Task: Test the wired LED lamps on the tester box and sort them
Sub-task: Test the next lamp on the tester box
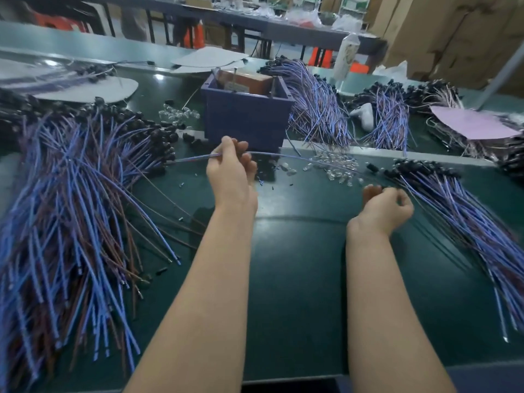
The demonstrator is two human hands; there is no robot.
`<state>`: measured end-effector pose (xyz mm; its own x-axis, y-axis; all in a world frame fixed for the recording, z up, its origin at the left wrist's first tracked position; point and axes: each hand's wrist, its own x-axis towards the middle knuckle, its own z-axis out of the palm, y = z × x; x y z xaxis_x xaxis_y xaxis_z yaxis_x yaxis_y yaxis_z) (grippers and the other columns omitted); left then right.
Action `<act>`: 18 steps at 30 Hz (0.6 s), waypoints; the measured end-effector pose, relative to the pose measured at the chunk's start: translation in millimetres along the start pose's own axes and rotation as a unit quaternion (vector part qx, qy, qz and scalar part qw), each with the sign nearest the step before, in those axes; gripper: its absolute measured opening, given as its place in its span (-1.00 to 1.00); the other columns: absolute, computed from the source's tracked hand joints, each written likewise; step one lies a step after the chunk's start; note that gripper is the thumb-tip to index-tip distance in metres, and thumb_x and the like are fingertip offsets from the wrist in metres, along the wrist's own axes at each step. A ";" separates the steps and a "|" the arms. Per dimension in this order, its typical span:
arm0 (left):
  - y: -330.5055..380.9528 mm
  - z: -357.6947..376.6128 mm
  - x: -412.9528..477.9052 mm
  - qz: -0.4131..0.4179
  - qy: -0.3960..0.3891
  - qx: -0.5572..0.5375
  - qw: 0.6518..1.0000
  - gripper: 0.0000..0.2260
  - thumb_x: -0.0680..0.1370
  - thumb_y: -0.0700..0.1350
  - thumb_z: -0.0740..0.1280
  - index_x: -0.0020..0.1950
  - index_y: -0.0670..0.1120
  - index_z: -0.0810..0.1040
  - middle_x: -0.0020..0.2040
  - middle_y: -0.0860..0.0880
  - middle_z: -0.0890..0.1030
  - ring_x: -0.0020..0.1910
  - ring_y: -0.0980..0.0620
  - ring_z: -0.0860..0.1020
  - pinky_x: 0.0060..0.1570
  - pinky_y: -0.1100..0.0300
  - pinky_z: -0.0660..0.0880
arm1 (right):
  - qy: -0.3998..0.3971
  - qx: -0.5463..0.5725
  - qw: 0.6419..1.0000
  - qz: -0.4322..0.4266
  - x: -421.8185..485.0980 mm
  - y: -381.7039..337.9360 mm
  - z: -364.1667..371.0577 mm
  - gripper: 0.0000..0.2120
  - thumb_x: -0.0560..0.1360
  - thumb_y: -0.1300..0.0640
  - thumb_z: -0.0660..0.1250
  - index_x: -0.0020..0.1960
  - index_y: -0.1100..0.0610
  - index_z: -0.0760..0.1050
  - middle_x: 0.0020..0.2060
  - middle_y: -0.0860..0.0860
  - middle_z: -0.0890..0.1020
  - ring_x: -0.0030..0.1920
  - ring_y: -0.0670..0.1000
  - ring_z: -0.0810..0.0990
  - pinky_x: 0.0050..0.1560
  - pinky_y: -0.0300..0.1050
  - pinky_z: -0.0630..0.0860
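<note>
1. The green table [297, 279] runs wide before me; its near edge lies just under my forearms, and the one bare stretch is the lane between my two arms, leading up to the box.
2. The left pile [71, 208] of blue and brown leads fans toward that lane; the right pile [467, 217] does the same from the other side; far heaps [317, 109] crowd behind the box.
3. The tester box [246, 117] stands dead centre, just beyond my left hand, its metal pins upright on top.
4. My left hand [231, 171] pinches one wired lamp [272, 153] between thumb and fingertips, the other fingers curled; the lead hangs level across the lane, in front of the box and not yet on it.
5. My right hand [388, 207] is curled at the edge of the right pile; I cannot tell whether it holds the lead's far end.
6. Loose bulbs [334, 165] lie scattered under the lead.
7. The likely trouble, as I judge it: the trailing lead snags a pile and drags untested lamps among the sorted, or sweeps bulbs about; bare ends missing the pins would give a false dud.
</note>
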<state>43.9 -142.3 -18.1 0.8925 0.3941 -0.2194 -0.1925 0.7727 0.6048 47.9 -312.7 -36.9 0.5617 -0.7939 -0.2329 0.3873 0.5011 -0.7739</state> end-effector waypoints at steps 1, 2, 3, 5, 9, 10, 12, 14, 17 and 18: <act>-0.2 0.2 -0.5 -0.002 -0.013 -0.004 1.000 -0.78 0.66 -0.10 0.12 -0.14 -0.09 0.45 -0.32 0.02 0.58 -0.48 0.20 0.47 -0.44 0.37 0.43 | -0.009 0.049 0.998 0.031 0.9 -1.5 0.2 -0.93 0.57 0.31 0.14 -0.06 0.19 0.35 -0.31 0.06 0.51 -0.52 -0.12 0.50 -0.40 -0.33 0.51; -1.9 1.0 -1.5 -0.014 -0.030 -0.011 0.999 -0.75 0.67 -0.10 0.10 -0.12 -0.11 0.47 -0.34 0.02 0.61 -0.48 0.21 0.51 -0.42 0.37 0.47 | -0.031 0.086 0.994 0.067 -1.3 -1.5 1.1 -0.90 0.58 0.26 0.20 -0.11 0.21 0.37 -0.38 0.06 0.56 -0.53 -0.13 0.53 -0.40 -0.32 0.54; -4.9 2.6 -3.2 -0.034 -0.049 -0.019 0.998 -0.73 0.67 -0.10 0.07 -0.11 -0.13 0.48 -0.35 0.01 0.64 -0.47 0.20 0.54 -0.40 0.37 0.50 | -0.070 0.096 0.987 0.108 -5.7 0.2 3.0 -0.84 0.58 0.18 0.25 -0.16 0.21 0.39 -0.44 0.04 0.59 -0.52 -0.13 0.56 -0.39 -0.31 0.56; -14.7 7.2 -8.2 -0.095 -0.094 -0.028 0.991 -0.71 0.68 -0.10 0.05 -0.09 -0.16 0.48 -0.36 -0.02 0.66 -0.45 0.19 0.58 -0.39 0.36 0.53 | -0.195 0.014 0.967 0.165 -21.4 7.8 10.2 -0.78 0.57 0.06 0.26 -0.15 0.20 0.43 -0.43 0.03 0.62 -0.46 -0.10 0.59 -0.37 -0.31 0.57; -31.1 10.9 -15.1 -0.161 -0.133 0.037 0.977 -0.78 0.66 -0.20 0.09 -0.10 -0.20 0.47 -0.36 -0.05 0.64 -0.45 0.19 0.59 -0.40 0.37 0.54 | -0.341 -0.152 0.916 0.144 -50.3 30.4 22.7 -0.78 0.59 0.14 0.23 -0.19 0.20 0.51 -0.37 0.02 0.59 -0.40 -0.10 0.53 -0.38 -0.32 0.49; -32.4 8.9 -13.0 -0.147 -0.121 0.061 0.980 -0.80 0.65 -0.22 0.12 -0.11 -0.19 0.47 -0.32 -0.05 0.63 -0.43 0.18 0.58 -0.39 0.37 0.54 | -0.340 -0.161 0.918 0.130 -52.3 34.5 24.0 -0.76 0.60 0.16 0.21 -0.20 0.20 0.51 -0.34 0.05 0.58 -0.38 -0.08 0.50 -0.36 -0.31 0.47; -31.6 3.8 -7.6 -0.109 -0.093 0.098 0.985 -0.81 0.64 -0.23 0.15 -0.14 -0.16 0.47 -0.24 -0.05 0.57 -0.34 0.17 0.56 -0.31 0.37 0.55 | -0.323 -0.176 0.924 0.101 -51.3 39.0 24.2 -0.73 0.61 0.14 0.18 -0.21 0.19 0.50 -0.34 0.07 0.53 -0.38 -0.07 0.45 -0.37 -0.33 0.44; -28.1 -1.1 -3.7 -0.090 -0.065 0.094 0.989 -0.80 0.64 -0.21 0.15 -0.16 -0.15 0.47 -0.22 -0.05 0.57 -0.29 0.16 0.54 -0.25 0.36 0.54 | -0.307 -0.168 0.932 0.091 -47.5 40.6 23.7 -0.71 0.62 0.11 0.17 -0.22 0.18 0.49 -0.40 0.06 0.53 -0.44 -0.09 0.47 -0.38 -0.33 0.47; -22.5 -4.9 -0.9 -0.057 -0.039 0.066 0.995 -0.77 0.66 -0.15 0.13 -0.15 -0.15 0.48 -0.21 -0.05 0.61 -0.31 0.17 0.58 -0.27 0.37 0.56 | -0.297 -0.135 0.939 0.107 -42.7 39.7 23.4 -0.70 0.61 0.09 0.18 -0.23 0.19 0.49 -0.53 -0.02 0.57 -0.52 -0.14 0.51 -0.42 -0.33 0.51; -21.4 -6.4 0.5 -0.044 -0.032 0.060 0.997 -0.76 0.66 -0.14 0.13 -0.14 -0.15 0.48 -0.20 -0.06 0.62 -0.32 0.18 0.59 -0.27 0.37 0.56 | -0.290 -0.120 0.942 0.118 -41.0 39.6 23.0 -0.70 0.61 0.09 0.18 -0.23 0.19 0.48 -0.55 -0.04 0.57 -0.53 -0.14 0.52 -0.43 -0.33 0.51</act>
<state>45.9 -155.5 -36.0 0.9289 0.2917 -0.2280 -0.0655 0.7357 0.6741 57.0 -252.4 -44.5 0.9431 -0.3145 -0.1078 0.0652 0.4929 -0.8676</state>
